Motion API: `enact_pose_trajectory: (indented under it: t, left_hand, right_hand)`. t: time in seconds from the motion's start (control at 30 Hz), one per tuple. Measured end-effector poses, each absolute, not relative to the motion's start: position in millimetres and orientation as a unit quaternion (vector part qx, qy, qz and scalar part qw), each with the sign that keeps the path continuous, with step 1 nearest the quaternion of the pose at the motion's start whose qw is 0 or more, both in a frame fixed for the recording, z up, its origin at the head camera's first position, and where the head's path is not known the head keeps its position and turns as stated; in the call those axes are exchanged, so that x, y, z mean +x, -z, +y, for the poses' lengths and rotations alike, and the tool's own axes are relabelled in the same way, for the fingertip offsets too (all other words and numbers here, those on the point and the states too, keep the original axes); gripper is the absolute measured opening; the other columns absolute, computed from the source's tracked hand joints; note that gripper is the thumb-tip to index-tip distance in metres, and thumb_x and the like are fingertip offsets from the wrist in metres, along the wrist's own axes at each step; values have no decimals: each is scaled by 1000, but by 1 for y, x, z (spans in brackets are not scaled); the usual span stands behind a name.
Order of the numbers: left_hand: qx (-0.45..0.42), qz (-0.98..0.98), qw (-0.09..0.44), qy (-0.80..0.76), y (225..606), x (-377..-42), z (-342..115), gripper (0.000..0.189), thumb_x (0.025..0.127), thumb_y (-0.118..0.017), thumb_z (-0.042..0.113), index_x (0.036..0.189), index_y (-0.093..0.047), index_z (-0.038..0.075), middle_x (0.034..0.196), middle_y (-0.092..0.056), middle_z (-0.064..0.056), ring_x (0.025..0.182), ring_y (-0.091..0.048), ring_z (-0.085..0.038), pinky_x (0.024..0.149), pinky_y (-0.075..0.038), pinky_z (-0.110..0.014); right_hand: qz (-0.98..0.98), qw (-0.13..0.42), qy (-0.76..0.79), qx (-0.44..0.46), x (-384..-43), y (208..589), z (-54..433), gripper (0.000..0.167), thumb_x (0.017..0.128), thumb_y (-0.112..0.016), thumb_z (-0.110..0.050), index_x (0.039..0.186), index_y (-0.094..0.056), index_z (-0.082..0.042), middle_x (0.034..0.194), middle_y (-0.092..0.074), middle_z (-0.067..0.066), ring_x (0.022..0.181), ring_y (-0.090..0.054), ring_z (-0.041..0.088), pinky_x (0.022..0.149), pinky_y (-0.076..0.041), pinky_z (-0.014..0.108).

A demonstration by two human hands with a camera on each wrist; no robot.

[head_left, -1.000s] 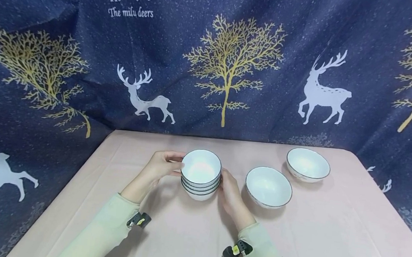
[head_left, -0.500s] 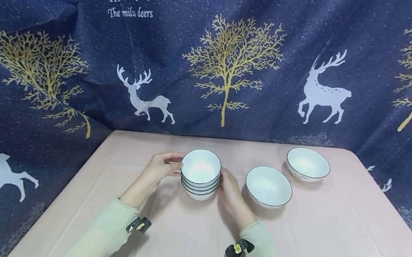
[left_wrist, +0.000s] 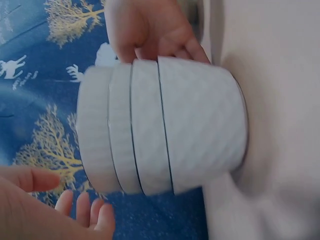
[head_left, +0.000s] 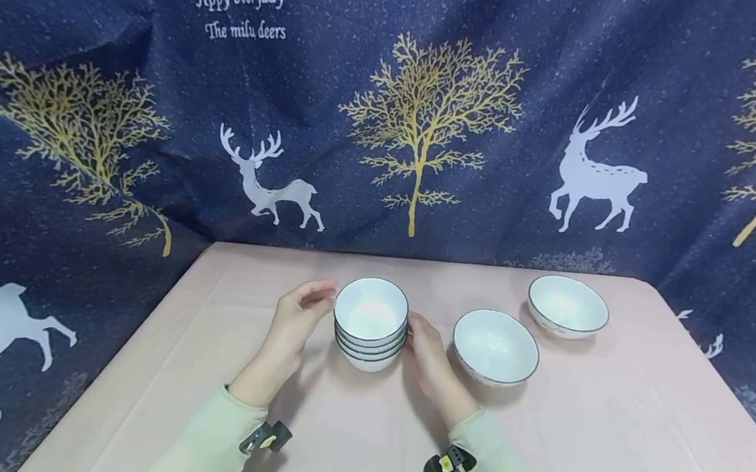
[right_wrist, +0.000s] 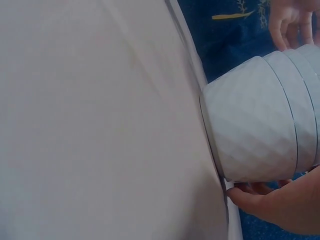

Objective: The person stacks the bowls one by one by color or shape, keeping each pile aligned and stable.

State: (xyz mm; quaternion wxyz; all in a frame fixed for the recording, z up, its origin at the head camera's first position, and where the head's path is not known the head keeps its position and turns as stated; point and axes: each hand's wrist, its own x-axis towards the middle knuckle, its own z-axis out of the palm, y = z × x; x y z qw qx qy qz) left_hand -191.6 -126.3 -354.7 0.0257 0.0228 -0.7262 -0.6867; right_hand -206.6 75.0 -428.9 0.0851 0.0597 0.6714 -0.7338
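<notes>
A stack of several small white bowls (head_left: 371, 310) with dark rims stands upright on the pink-covered table; the left wrist view shows the textured outer walls of the stacked bowls (left_wrist: 200, 125). My left hand (head_left: 296, 319) is just left of the stack, its fingers loosely bent. A gap separates the left hand (left_wrist: 55, 210) from the bowls in the left wrist view. On the stack's other side, my right hand (head_left: 431, 357) rests along the lower bowls with relaxed fingers. The right hand (right_wrist: 285, 202) lies close against the bowl wall; its fingertips are partly hidden.
Two wider white bowls stand to the right: a nearer bowl (head_left: 495, 347) close to my right hand, and a farther bowl (head_left: 567, 306) near the back right of the table (head_left: 603, 436). A dark blue curtain (head_left: 353, 211) with deer and trees hangs behind the table.
My left hand has let go of the stack and drawn back slightly left. The stack stays in place and the right hand remains beside it. The head view has shifted a little.
</notes>
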Motion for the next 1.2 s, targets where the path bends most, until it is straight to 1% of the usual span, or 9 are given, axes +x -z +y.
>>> enact_pose_trajectory:
  t: [0.13, 0.33, 0.43, 0.53, 0.7, 0.83, 1.0, 1.2]
  left_hand:
    - [27, -697, 45, 715, 351, -185, -120, 35, 90, -56, -3, 125, -58, 0, 122, -58, -14, 118, -52, -26, 108, -42, -38]
    - [18, -653, 69, 754, 347, -177, -110, 33, 91, -54, -4, 123, -57, -2, 123, -58, -12, 120, -51, -26, 108, -43, -32]
    - [10, -637, 86, 766, 347, -174, -105, 32, 90, -52, -7, 122, -57, -3, 122, -58, -14, 117, -53, -24, 106, -45, -28]
    - [1, -624, 101, 775, 345, -170, -99, 33, 89, -50, -9, 120, -58, -3, 122, -59, -16, 114, -55, -22, 103, -47, -25]
    - [-24, -607, 121, 785, 341, -162, -90, 32, 88, -48, -11, 118, -58, -4, 120, -60, -15, 113, -56, -20, 103, -47, -25]
    - [-41, -591, 128, 795, 339, -158, -83, 29, 89, -49, -10, 116, -58, -5, 117, -61, -14, 113, -56, -21, 103, -47, -26]
    - [-48, -579, 120, 805, 340, -157, -72, 27, 90, -52, -8, 116, -59, -5, 116, -63, -13, 112, -58, -21, 103, -48, -26]
    - [-68, -569, 108, 812, 342, -156, -61, 31, 91, -50, -8, 120, -59, -6, 121, -62, -16, 116, -56, -22, 105, -47, -28]
  right_hand:
    - [677, 84, 729, 60, -203, 426, 78, 50, 105, -29, -28, 144, -37, 1, 148, -38, 18, 135, -38, 32, 116, -34, 44]
    - [679, 81, 729, 37, -196, 424, 85, 49, 105, -30, -25, 143, -35, 7, 144, -40, 24, 131, -43, 36, 114, -37, 44]
    - [689, 78, 720, 30, -195, 422, 88, 50, 105, -30, -25, 143, -35, 7, 143, -42, 25, 131, -43, 36, 114, -38, 44]
    - [701, 80, 709, 24, -194, 419, 89, 50, 105, -30, -26, 143, -35, 6, 144, -41, 25, 132, -42, 36, 114, -37, 45]
    - [708, 66, 703, 12, -192, 411, 90, 48, 104, -33, -23, 140, -39, 8, 142, -43, 27, 131, -42, 39, 114, -36, 48]
    - [693, 50, 719, 2, -190, 403, 92, 45, 104, -36, -20, 138, -41, 9, 139, -45, 28, 131, -41, 41, 114, -34, 51]
    - [686, 35, 727, -9, -188, 395, 97, 44, 104, -36, -19, 139, -41, 7, 138, -46, 29, 131, -40, 43, 114, -35, 52]
    - [676, 29, 737, -9, -188, 388, 105, 44, 104, -36, -18, 140, -40, 5, 140, -44, 29, 132, -39, 42, 114, -35, 50]
